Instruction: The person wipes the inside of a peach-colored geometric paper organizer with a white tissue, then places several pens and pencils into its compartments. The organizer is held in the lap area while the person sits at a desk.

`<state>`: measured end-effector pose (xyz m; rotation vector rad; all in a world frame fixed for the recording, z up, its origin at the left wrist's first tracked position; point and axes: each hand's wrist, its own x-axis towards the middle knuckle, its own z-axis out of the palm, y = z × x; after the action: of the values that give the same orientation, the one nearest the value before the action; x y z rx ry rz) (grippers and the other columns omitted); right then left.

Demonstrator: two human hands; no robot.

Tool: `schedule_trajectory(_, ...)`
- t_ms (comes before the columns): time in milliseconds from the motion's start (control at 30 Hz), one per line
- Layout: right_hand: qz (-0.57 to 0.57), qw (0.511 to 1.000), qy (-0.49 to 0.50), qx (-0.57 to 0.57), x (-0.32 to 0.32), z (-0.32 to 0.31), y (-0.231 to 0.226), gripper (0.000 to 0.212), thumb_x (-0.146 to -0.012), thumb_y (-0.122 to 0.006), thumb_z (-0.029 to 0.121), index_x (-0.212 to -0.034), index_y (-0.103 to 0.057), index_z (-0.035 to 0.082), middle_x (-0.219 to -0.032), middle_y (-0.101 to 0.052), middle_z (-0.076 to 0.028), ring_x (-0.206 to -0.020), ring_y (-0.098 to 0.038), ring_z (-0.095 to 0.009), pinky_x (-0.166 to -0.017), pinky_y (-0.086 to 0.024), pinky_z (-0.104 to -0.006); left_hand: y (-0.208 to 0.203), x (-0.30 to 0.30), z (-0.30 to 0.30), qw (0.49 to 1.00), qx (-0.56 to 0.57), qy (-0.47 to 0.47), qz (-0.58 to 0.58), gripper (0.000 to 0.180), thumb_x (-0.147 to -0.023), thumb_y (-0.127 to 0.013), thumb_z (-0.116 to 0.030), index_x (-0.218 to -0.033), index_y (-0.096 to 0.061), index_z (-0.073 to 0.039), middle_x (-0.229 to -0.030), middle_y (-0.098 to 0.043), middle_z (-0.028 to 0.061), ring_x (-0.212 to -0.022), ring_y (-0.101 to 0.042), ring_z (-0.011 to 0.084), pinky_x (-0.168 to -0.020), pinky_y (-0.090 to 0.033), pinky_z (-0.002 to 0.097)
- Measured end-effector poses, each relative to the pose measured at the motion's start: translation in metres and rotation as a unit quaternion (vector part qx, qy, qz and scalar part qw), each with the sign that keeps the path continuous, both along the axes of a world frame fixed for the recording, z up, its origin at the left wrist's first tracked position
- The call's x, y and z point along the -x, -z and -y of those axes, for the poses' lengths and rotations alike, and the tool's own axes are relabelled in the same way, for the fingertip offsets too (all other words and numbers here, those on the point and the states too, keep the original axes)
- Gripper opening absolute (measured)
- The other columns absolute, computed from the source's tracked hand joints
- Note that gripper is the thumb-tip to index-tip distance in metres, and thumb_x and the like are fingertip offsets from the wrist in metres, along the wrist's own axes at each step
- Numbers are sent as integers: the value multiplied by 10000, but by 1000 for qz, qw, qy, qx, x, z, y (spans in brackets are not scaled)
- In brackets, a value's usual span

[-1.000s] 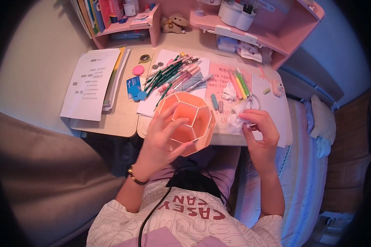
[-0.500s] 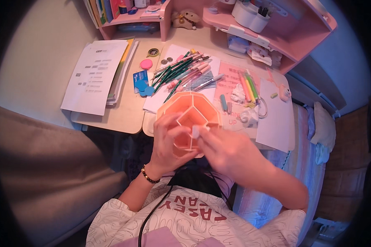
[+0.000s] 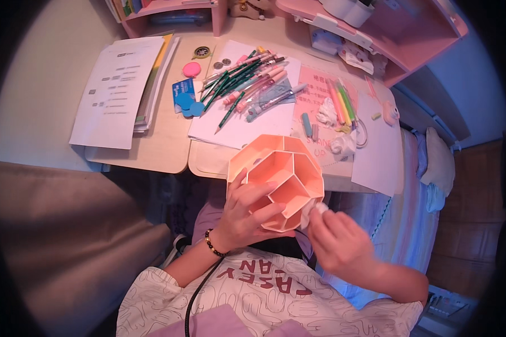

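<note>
A peach-coloured pen holder, many-sided and split into several compartments, is tilted toward me over my lap at the desk's front edge. My left hand grips it from the left, with fingers over the near compartment walls. In my right hand, the fingers are pinched on a crumpled white tissue. That tissue touches or nearly touches the holder's lower right side. Past the holder, a pile of pencils and pens lies on white paper.
Crumpled tissues, erasers and highlighters lie on a pink sheet to the right. At the left are a stack of papers, a blue card and a pink round item. A pink shelf stands behind.
The pen holder has turned and shifted right and slightly down. My right hand has moved from over its compartments to its outer lower right side, still pinching the tissue.
</note>
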<state>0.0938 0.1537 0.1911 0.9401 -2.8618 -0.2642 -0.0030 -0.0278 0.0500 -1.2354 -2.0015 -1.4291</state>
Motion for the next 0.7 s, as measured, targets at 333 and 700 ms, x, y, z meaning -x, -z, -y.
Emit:
schedule_trajectory(333, 322, 939, 85, -88, 35, 14, 9, 125, -731, -634, 80, -825, -689, 19, -844, -652, -115, -834, -651, -253, -689, -538, -319, 8, 3, -8, 997, 4, -31, -68, 614, -657, -850, -509, -1132, -595, -215, -1288, -507, 57, -1150, -511, 236, -1116, -329, 537)
schedule_trajectory(700, 581, 798, 146, -63, 85, 24, 12, 263, -745, -656, 206, -959, -729, 73, -962, -698, -101, -956, -667, -266, -802, -539, -388, 17, 3, -9, 996, -9, -42, -82, 600, -670, -829, -540, -1109, -570, -223, -1235, -497, 64, -1130, -507, 232, -1107, -320, 564)
